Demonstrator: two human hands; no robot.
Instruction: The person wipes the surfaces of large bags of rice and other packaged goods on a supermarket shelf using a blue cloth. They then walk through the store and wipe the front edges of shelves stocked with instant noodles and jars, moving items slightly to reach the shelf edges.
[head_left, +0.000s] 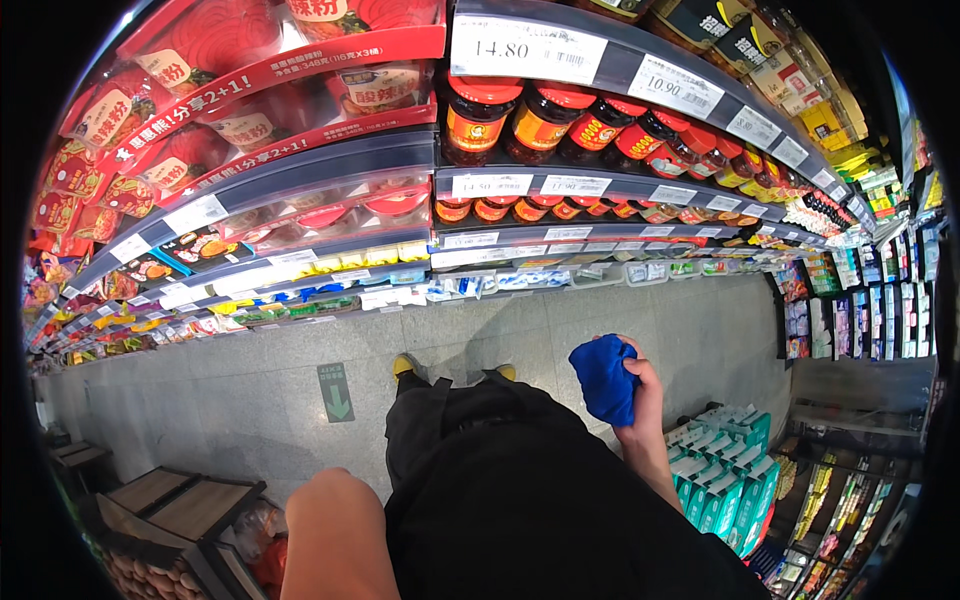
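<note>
My right hand is closed around a bunched blue cloth, held out over the grey floor to the right of my body. Only the bent left arm shows at the lower middle; the left hand is out of view. In front of me stand store shelves with several red-lidded glass jars of dark sauce on the upper level. Left of the jars are red cartons of packaged noodle bowls. Price tags line the shelf edges. My yellow-toed shoes point toward the shelf base.
A stack of teal cartons stands close on my right, below the hand with the cloth. A wooden-topped display stand is at the lower left, beside round produce. More stocked shelves run along the far right. A green arrow sign marks the floor.
</note>
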